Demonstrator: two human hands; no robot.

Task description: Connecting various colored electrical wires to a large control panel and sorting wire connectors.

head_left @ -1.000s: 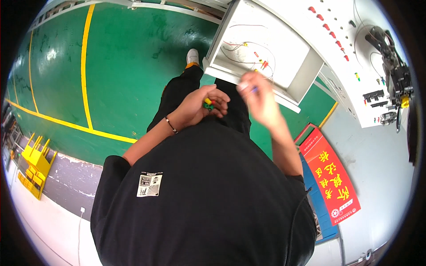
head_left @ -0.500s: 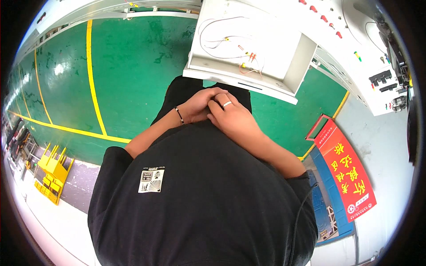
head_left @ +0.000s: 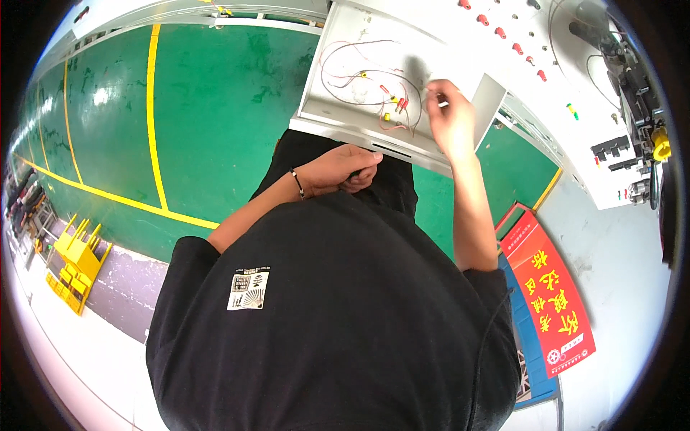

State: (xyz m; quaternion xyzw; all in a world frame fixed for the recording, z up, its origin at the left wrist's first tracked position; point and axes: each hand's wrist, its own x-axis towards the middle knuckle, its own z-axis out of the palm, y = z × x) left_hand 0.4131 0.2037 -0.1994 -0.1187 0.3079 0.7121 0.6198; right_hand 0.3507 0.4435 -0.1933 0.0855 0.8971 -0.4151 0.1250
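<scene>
My right hand (head_left: 453,118) is raised over the right part of an open white drawer (head_left: 352,128). Its fingers are loosely bent and slightly blurred, apart from the thumb, with nothing visible in them. My left hand (head_left: 345,169) rests at my lap by the drawer's front edge, fingers curled in, and a black bracelet (head_left: 297,184) circles the wrist. Inside the drawer lie thin looped wires (head_left: 325,68), red plugs (head_left: 403,105) and a yellow plug (head_left: 387,116), left of my right hand. I see nothing held in the left hand.
At the upper right, a white panel (head_left: 560,86) carries red terminals (head_left: 517,49) and black components (head_left: 611,149). A red sign (head_left: 543,280) with yellow writing stands at the right. Yellow stools (head_left: 80,251) are at the left, past the green floor (head_left: 230,93).
My clasped hands have come apart. The right has moved up and right over the drawer; the left stays at my lap with fingers curled. The view has shifted slightly.
</scene>
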